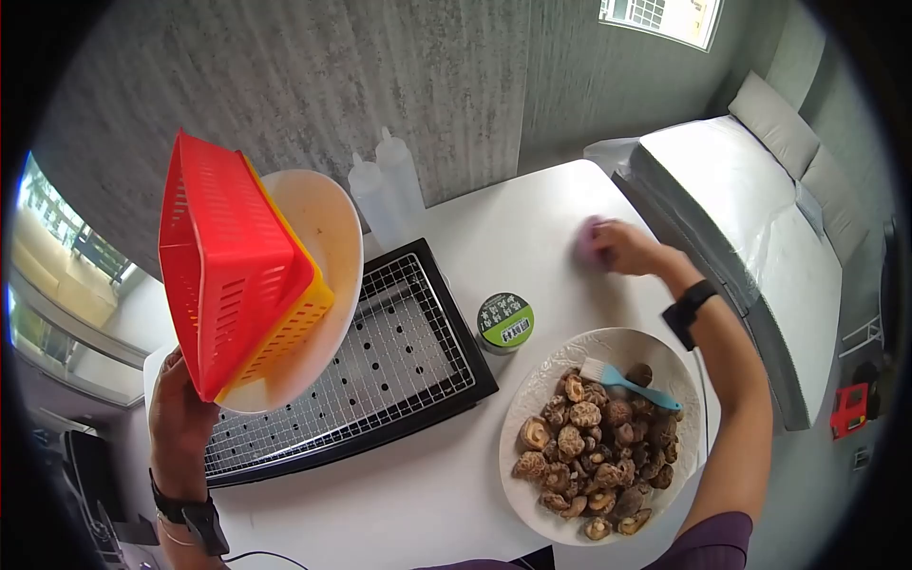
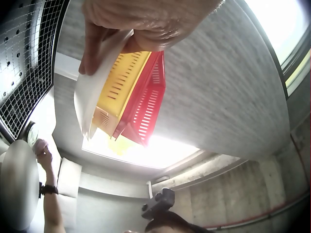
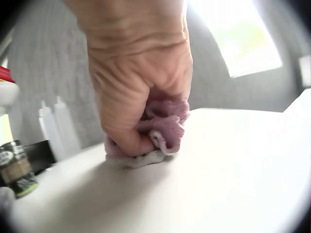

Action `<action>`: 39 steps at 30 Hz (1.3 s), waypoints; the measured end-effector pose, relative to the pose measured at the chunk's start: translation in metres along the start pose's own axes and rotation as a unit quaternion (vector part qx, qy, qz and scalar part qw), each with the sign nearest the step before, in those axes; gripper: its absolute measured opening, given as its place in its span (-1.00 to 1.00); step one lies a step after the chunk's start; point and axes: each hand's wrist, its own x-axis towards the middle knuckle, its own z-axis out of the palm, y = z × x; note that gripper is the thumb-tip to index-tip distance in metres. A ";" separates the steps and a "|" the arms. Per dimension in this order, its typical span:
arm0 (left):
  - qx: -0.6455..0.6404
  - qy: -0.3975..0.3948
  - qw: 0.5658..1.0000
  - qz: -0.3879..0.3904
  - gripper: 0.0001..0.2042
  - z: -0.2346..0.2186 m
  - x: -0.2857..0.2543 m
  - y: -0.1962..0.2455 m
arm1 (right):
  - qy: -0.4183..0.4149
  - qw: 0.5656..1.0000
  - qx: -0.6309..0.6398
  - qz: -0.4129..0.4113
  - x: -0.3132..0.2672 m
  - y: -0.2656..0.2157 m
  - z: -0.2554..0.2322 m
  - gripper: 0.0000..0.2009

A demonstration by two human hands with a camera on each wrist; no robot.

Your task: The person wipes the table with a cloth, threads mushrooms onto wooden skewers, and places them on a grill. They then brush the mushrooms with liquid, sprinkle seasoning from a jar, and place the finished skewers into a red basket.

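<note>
In the head view my left hand (image 1: pixel 180 413) grips the edge of a white bowl (image 1: pixel 328 237), tilted on its side, with a yellow basket (image 1: pixel 285 332) and a red basket (image 1: pixel 233 256) nested against it. The left wrist view shows the left hand (image 2: pixel 146 22) pinching the bowl's rim (image 2: pixel 90 92), the baskets beside it. My right hand (image 1: pixel 627 249) bunches a purple cloth (image 1: pixel 591 243) on the white table (image 1: pixel 541 209). Close up in the right wrist view, the right hand's (image 3: pixel 138 73) fingers curl round the cloth (image 3: pixel 167 128), which touches the tabletop.
A black tray with a wire grid (image 1: pixel 380 356) lies below the raised bowl. Two squeeze bottles (image 1: pixel 388 185) stand by the wall. A labelled can (image 1: pixel 505 323) stands beside a large plate (image 1: pixel 518 475) of dried mushrooms (image 1: pixel 584 413), with a blue-handled brush (image 1: pixel 641 388) on top.
</note>
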 end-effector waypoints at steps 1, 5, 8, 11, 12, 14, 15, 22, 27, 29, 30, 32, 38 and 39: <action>-0.009 -0.007 1.000 -0.002 -0.70 0.004 -0.001 0.000 | 0.021 0.997 -0.068 0.014 -0.022 0.021 -0.013 -0.85; -0.010 -0.076 0.997 -0.009 -0.73 -0.003 0.001 -0.001 | 0.192 0.954 -0.139 0.184 -0.051 0.031 -0.042 -0.88; 0.020 -0.071 0.997 -0.015 -0.71 -0.002 0.004 -0.004 | 0.203 0.979 0.017 -0.014 0.003 -0.045 -0.047 -0.89; 0.018 -0.069 0.997 -0.014 -0.70 0.001 0.003 -0.005 | 0.126 0.977 0.067 -0.159 0.078 -0.085 -0.016 -0.69; 0.011 -0.083 0.996 -0.017 -0.70 -0.003 0.002 -0.005 | 0.100 0.975 0.111 -0.163 0.095 -0.103 -0.007 -0.65; 0.010 -0.061 0.998 -0.011 -0.70 -0.007 0.001 -0.006 | 0.049 0.973 0.080 -0.213 0.127 -0.122 0.011 -0.64; 0.001 -0.039 0.999 -0.006 -0.70 -0.008 0.000 -0.007 | 0.053 0.972 0.082 -0.214 0.143 -0.123 0.023 -0.64; -0.013 0.011 1.000 -0.017 -0.72 -0.006 -0.005 -0.005 | -0.039 0.970 -0.036 -0.236 0.141 -0.122 0.052 -0.61; -0.004 -0.021 1.000 -0.012 -0.73 -0.012 -0.001 -0.005 | -0.068 0.965 -0.036 -0.251 0.078 -0.104 0.029 -0.63; 0.006 -0.042 0.999 -0.017 -0.74 -0.012 -0.001 -0.006 | -0.035 0.968 -0.020 -0.246 0.060 -0.088 0.022 -0.68; 0.003 -0.041 0.999 -0.015 -0.74 -0.011 0.000 -0.006 | -0.036 0.968 -0.020 -0.246 0.061 -0.085 0.019 -0.68; 0.001 -0.044 0.999 -0.012 -0.73 -0.011 0.001 -0.006 | -0.036 0.981 0.037 -0.185 0.060 -0.087 0.007 -0.73; -0.004 -0.051 0.999 -0.017 -0.71 -0.006 0.004 -0.011 | -0.150 0.967 0.052 -0.201 0.095 -0.123 0.043 -0.77; -0.008 -0.058 0.998 -0.022 -0.70 -0.005 0.004 -0.010 | -0.149 0.968 0.052 -0.198 0.092 -0.117 0.044 -0.77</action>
